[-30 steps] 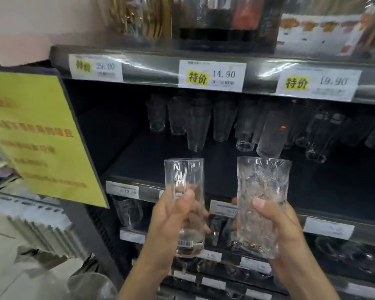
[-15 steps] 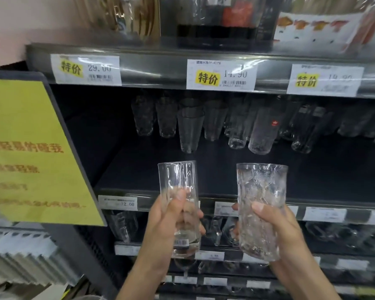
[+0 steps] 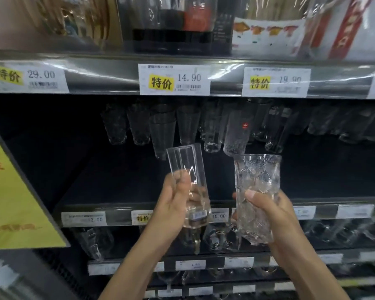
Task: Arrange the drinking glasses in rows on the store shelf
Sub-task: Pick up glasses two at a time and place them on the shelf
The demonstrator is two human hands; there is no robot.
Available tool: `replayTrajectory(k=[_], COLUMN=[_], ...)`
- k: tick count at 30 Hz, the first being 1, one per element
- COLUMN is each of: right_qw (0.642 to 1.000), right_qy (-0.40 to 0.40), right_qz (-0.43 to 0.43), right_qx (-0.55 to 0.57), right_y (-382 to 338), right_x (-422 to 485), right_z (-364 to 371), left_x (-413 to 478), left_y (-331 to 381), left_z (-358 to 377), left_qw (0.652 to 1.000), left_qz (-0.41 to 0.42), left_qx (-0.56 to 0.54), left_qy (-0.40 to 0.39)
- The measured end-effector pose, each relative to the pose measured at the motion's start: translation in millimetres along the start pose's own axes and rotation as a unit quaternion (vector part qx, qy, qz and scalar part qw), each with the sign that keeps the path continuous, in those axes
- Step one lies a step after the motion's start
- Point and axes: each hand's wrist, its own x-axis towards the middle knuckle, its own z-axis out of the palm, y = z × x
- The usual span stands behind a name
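Where you are looking: the 14.90 tag point(image 3: 174, 79) sits on the rail at the top centre of your view, and every place below is given from it.
Shelf: the dark shelf point(image 3: 117, 180) lies directly under the 14.90 tag, and its front half is bare board.
Back row of glasses point(image 3: 162, 131): just below the tag, deep on the shelf, clear tumblers stand close together in a line that runs left and right of it. Further right they blur too much to tell apart.
Left hand point(image 3: 173, 204): well below the tag, you are grasping the lower half of the smooth glass, thumb across the front and fingers behind.
Smooth glass point(image 3: 185, 161): straight below the tag, it is held in the air in front of the shelf's front edge. It is tilted, with its mouth leaning left and its base to the right. A barcode sticker point(image 3: 198, 215) shows near the base.
Right hand point(image 3: 273, 215): below and right of the tag, your fingers are wrapped round the lower part of the textured glass, thumb in front.
Textured glass point(image 3: 258, 176): below and right of the tag, it is close to upright with its mouth up. It is near the smooth glass without touching it, and it is off the shelf board.
29.00 tag point(image 3: 28, 77): on the same rail, far left of the 14.90 tag.
19.90 tag point(image 3: 275, 82): on the same rail, right of the 14.90 tag.
Boxed goods point(image 3: 171, 24): on the level above the tag.
Yellow sign point(image 3: 11, 202): below and far left of the tag, at the end of the unit.
Lower-shelf glasses point(image 3: 217, 237): far below the tag, behind your hands, one level under the dark shelf.
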Motion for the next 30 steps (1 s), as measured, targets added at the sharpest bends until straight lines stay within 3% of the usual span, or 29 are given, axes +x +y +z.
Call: replayTrajectory(k=[14, 30], right_qw=[0.997, 0.995], right_qy=[0.013, 0.044], right_qz=[-0.059, -0.091], right_qx=[-0.054, -0.023], right_y=[-12.6, -4.9], right_x=[48.1, 91.5], right_z=[-50.0, -85.7], left_x=[92.7, 154.8], left_y=[-9.7, -42.6], left_z=[48.5, 68.8], left_qw=[0.996, 0.989], left_qz=[-0.017, 0.035], left_qx=[0.061, 0.145], left_qy=[-0.055, 0.017])
